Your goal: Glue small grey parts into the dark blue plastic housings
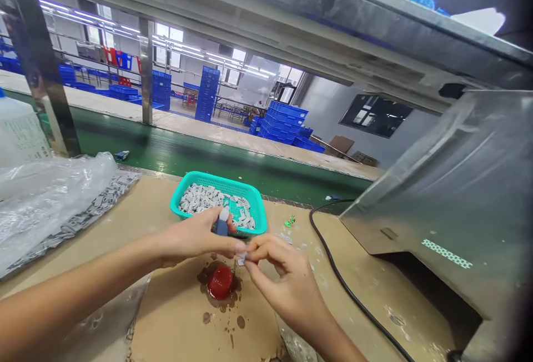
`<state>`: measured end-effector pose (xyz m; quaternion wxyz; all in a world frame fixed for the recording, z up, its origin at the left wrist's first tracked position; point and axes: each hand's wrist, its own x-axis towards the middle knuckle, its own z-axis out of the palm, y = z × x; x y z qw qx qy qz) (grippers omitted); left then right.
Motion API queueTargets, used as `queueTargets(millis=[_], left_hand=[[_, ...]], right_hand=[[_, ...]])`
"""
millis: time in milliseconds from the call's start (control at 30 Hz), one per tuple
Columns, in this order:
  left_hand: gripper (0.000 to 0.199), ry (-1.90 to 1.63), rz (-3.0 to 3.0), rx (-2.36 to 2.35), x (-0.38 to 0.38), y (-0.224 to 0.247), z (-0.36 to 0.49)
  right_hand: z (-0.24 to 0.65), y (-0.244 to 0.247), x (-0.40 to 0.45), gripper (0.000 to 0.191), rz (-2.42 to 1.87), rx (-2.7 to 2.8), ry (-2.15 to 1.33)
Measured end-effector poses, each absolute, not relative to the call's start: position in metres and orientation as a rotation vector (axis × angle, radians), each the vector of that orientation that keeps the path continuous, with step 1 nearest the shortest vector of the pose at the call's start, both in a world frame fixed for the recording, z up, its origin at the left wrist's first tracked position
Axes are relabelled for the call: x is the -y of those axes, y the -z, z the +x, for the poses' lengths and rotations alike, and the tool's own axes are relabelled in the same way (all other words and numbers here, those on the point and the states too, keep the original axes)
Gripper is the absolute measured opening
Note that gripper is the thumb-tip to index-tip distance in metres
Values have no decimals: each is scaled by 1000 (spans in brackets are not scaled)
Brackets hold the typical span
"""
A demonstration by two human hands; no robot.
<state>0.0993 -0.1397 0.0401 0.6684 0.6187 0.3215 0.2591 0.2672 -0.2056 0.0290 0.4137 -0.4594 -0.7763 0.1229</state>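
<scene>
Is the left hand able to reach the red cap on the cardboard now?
Probably yes. The left hand hovers just above the red cap with nothing between them, but its fingers already pinch a small blue tool, so it is not free.

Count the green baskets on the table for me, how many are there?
1. The green basket sits on the table just beyond the left hand and right hand, with small white parts inside. Another could be hidden behind the plastic bag.
</scene>
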Motion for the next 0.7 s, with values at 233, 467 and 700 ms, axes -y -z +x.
queueTargets(millis=[233, 467, 700], left_hand=[[20, -792, 1193, -652, 122, -49, 71], [21, -759, 918, -575, 122, -53, 73], [20, -934, 982, -673, 126, -46, 83]], right_hand=[[267, -16, 216, 15, -1253, 2020, -482], [264, -15, 212, 17, -1216, 2079, -456], [260, -9, 213, 16, -1221, 2087, -371]])
